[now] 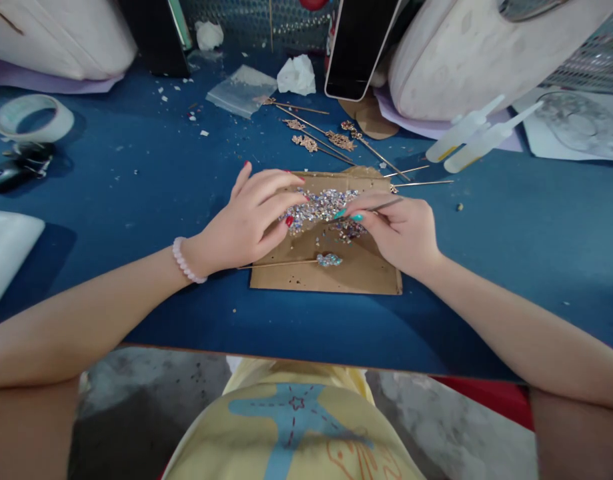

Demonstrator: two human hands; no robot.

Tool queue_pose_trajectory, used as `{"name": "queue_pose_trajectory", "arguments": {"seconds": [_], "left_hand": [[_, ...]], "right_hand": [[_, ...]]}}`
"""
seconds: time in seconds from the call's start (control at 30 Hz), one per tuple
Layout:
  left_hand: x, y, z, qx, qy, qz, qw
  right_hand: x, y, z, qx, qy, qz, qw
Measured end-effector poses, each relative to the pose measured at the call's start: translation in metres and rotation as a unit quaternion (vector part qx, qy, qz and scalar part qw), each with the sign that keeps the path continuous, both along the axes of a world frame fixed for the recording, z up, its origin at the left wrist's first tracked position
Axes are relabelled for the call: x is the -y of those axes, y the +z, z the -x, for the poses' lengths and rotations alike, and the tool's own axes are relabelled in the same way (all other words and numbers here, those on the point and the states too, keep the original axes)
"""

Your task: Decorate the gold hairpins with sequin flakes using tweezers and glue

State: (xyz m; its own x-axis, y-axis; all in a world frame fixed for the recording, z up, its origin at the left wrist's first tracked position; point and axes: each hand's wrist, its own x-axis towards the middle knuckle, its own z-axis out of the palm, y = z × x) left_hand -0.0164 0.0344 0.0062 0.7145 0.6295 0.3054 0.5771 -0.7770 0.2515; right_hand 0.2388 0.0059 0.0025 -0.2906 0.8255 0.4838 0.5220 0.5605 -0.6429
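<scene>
A brown cardboard piece (276, 277) lies on the blue table (186, 320), with a heap of small shiny rhinestones (326, 203) on its upper half. My left hand (259, 210), wearing a pink bead bracelet, rests at the heap's left side with its fingers spread and nothing visibly held. Thin metal tweezers (383, 205) are pinched in my right hand (401, 230), their tips low over the right part of the stones. Below the heap lies a gold hairpin (296, 263), its head covered in pale blue stones (329, 260).
Behind the cardboard lie several plain gold hairpins (341, 140), a plastic bag (242, 90) and crumpled tissue (297, 75). Two glue bottles (479, 143) are at the right back, near an upright phone (359, 53). A tape roll (33, 120) sits at the left.
</scene>
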Motion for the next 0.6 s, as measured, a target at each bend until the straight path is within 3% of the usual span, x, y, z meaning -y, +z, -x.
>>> {"name": "queue_pose_trajectory", "arguments": {"seconds": [0.17,0.3,0.6], "left_hand": [[0.007,0.001,0.002,-0.064,-0.193,-0.004,0.979],[0.014,0.000,0.002,-0.074,-0.218,0.051,0.972],[0.014,-0.004,0.009,-0.030,-0.251,0.119,0.960]], "right_hand": [[0.033,0.002,-0.017,-0.016,0.038,0.005,0.999],[0.043,0.000,-0.027,-0.007,0.059,-0.010,0.998],[0.035,-0.001,-0.030,0.041,0.092,-0.018,0.995]]}}
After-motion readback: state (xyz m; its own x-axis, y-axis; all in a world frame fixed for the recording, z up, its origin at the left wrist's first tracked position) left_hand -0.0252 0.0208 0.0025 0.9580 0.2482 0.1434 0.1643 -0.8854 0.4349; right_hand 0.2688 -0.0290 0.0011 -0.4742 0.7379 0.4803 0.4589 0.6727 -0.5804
